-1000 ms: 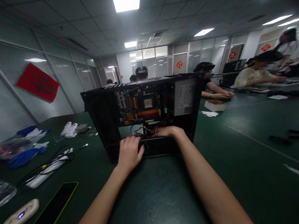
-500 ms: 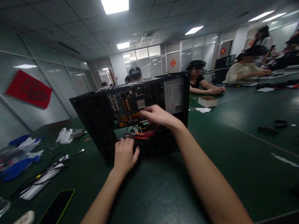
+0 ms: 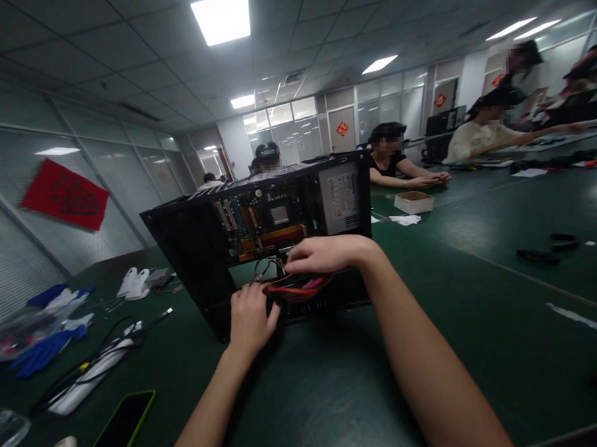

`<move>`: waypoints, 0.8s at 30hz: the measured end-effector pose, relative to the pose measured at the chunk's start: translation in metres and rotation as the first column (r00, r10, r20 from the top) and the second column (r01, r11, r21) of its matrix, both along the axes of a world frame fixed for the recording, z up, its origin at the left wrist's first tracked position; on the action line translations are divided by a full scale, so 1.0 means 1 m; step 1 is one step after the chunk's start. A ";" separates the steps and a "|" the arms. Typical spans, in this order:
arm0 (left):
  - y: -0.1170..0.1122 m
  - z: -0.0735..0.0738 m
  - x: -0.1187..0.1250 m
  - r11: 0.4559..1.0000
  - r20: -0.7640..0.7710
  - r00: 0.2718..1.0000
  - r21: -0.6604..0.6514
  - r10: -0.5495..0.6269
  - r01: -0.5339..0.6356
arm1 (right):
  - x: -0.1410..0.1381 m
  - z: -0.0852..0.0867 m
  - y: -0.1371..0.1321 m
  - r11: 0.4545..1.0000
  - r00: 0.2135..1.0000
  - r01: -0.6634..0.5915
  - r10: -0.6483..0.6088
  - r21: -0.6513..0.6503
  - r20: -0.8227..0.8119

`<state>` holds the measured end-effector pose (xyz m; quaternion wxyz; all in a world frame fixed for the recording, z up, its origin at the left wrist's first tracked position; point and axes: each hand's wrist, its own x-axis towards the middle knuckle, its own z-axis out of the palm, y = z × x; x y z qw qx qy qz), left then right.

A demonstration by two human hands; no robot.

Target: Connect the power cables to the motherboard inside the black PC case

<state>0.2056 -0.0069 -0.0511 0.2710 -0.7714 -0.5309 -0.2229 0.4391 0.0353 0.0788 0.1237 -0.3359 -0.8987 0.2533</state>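
Note:
A black computer case (image 3: 185, 263) stands open-sided on the green table, facing me. Inside it are a motherboard (image 3: 238, 220) and a silver power supply (image 3: 341, 198). My left hand (image 3: 252, 316) has its fingers curled over the lower bar of the case, thumb apart, close to the bundle of cables. My right hand (image 3: 325, 254) reaches into the lower opening below the motherboard. Its fingers are pinched on thin cables (image 3: 296, 289), whose red and orange strands hang beneath the hand. The tips of both hands' fingers are partly hidden.
At left lie a phone (image 3: 120, 429), a white power strip (image 3: 86, 378) with a black cord, blue gloves (image 3: 49, 350) and plastic bags. A small box (image 3: 413, 203) and white paper sit behind right. Other people (image 3: 395, 162) sit across the table.
My right hand has moved down from the motherboard's lower edge to the cables. The left hand keeps its place on the case. The view has shifted slightly.

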 end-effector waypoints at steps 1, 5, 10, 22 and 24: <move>0.000 0.000 0.000 1.000 0.001 1.000 -0.004 -0.004 0.004 | -0.002 -0.001 -0.001 1.000 0.991 0.017 -0.020 0.026 0.131; -0.001 0.001 0.000 1.000 0.013 1.000 -0.020 -0.008 0.008 | -0.011 -0.003 -0.002 0.995 0.947 0.077 -0.095 0.071 0.307; -0.001 0.002 -0.002 0.999 0.035 0.999 -0.042 -0.030 0.032 | -0.011 0.002 -0.006 0.994 0.973 0.057 -0.076 0.093 0.217; -0.024 -0.019 0.026 0.765 0.630 0.626 -0.077 -0.459 0.639 | -0.016 -0.003 -0.003 0.987 0.934 0.113 -0.146 0.118 0.325; -0.028 -0.019 0.034 0.742 0.724 0.568 -0.117 -0.391 0.660 | -0.015 -0.001 -0.004 0.990 0.937 0.110 -0.134 0.093 0.321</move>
